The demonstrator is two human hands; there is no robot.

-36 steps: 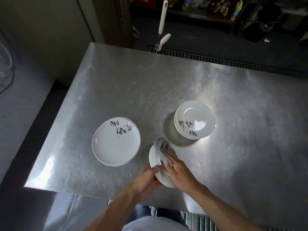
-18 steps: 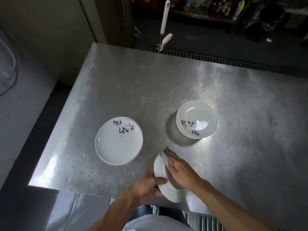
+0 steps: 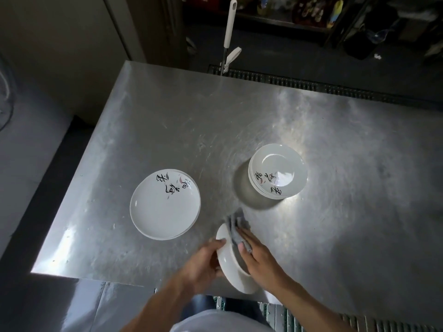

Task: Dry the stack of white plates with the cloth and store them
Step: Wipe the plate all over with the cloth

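Over the near edge of the steel table, my left hand (image 3: 203,264) grips a white plate (image 3: 227,262) by its left rim and holds it tilted on edge. My right hand (image 3: 257,256) presses a grey cloth (image 3: 236,226) against the plate's inner face, fingers curled over the cloth. A stack of white plates (image 3: 278,174) with black brush lettering stands at centre right. A flatter stack of wider plates (image 3: 165,203) with the same lettering lies to the left.
The steel table (image 3: 239,121) ends at its left edge and near edge close to my hands. A white-handled tool (image 3: 229,27) stands upright beyond the far edge, beside a floor drain grate (image 3: 311,86). Dark shelves fill the background.
The cloth has slid up over the plate's top edge and my right hand has moved along the plate's face. The plate stays tilted in my left hand.
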